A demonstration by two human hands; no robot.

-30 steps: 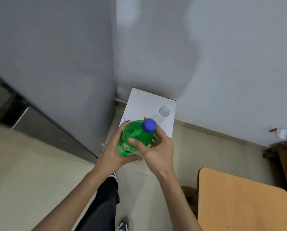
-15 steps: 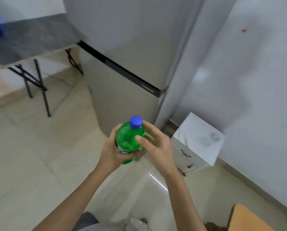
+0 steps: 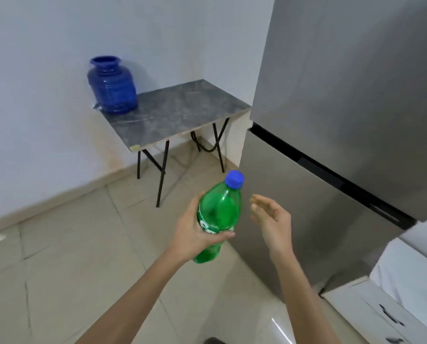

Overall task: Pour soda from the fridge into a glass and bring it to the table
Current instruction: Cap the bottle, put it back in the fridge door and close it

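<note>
A green soda bottle (image 3: 218, 212) with a blue cap (image 3: 234, 179) is held upright, slightly tilted, in front of me. My left hand (image 3: 195, 229) grips its middle around the label. Just right of the bottle, my right hand (image 3: 272, 217) hovers apart from it, fingers spread, holding nothing. The grey fridge (image 3: 343, 108) stands shut on the right, a dark gap between its two doors. The glass is out of view.
A small grey marble-topped table (image 3: 180, 112) on black legs stands against the wall to the left of the fridge, with a blue jar (image 3: 110, 89) on it. A white drawer cabinet (image 3: 391, 309) is at the bottom right. Beige tiled floor lies below.
The view has swung left from the white cabinet and glass to the fridge front and grey table. My right hand has come off the bottle; the left still holds it.
</note>
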